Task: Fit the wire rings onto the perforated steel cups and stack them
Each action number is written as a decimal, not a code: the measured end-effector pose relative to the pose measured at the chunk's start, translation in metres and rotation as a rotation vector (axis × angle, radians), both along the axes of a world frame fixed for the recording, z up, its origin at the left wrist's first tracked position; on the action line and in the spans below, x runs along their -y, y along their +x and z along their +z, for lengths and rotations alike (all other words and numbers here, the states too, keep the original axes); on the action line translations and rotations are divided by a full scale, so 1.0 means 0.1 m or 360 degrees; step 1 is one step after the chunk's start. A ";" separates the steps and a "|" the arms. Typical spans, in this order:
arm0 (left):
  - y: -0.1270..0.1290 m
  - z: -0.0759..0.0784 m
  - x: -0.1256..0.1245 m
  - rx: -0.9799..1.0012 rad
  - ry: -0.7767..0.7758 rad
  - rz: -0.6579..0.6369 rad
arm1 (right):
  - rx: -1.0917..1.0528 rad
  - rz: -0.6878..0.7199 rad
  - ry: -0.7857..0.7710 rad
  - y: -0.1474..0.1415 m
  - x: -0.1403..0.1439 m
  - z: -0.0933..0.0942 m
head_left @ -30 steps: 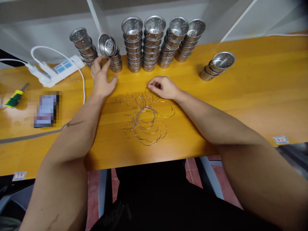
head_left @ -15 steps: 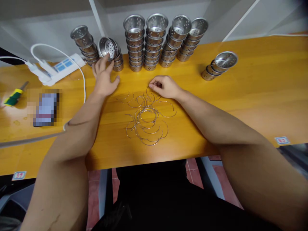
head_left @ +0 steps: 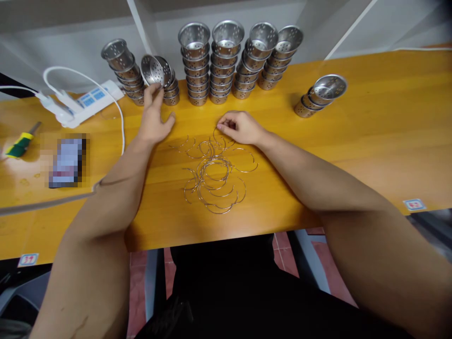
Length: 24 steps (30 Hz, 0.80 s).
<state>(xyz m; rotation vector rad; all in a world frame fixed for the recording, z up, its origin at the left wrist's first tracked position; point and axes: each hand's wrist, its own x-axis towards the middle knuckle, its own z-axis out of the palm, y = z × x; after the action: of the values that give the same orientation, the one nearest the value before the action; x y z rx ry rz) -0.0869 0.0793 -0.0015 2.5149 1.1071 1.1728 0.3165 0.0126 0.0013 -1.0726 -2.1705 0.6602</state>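
While the left hand (head_left: pixel 152 118) reaches to the far side of the orange wooden worktop (head_left: pixel 370 132), its fingertips touch the rim of a tilted perforated steel cup (head_left: pixel 154 70) that leans on top of a short stack of like cups (head_left: pixel 171 92); the fingers are spread and not closed around it. Near the middle, the right hand (head_left: pixel 240 127) rests on the worktop with thumb and forefinger pinched together on the far edge of a loose heap of thin curved wire handles (head_left: pixel 213 172), which lies between the two forearms. Beyond the hands, tall stacks of perforated steel cups (head_left: pixel 226 61) stand in a row by the wall, and a small leaning stack (head_left: pixel 319 96) lies well apart to the right. At far left lie a white power strip (head_left: pixel 84 101) with its cable and a green-handled screwdriver (head_left: pixel 21 143).
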 end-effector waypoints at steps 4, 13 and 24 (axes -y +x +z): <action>0.06 0.16 0.13 -0.0118 0.0059 0.0038 | 0.0002 0.0010 0.0025 0.00 -0.01 -0.01; 0.35 0.13 0.28 0.0327 0.0057 0.0190 | 0.0022 0.0035 0.0016 0.00 0.01 0.03; 0.48 -0.09 0.28 0.0446 -0.0139 0.0082 | 0.0072 0.0263 -0.0118 -0.01 0.22 0.44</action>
<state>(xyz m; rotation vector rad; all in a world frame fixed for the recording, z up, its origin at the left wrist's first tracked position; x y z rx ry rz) -0.0388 0.0515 -0.0102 2.1853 1.1270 1.4049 0.3154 -0.0092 0.0458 -0.9607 -2.3077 0.8036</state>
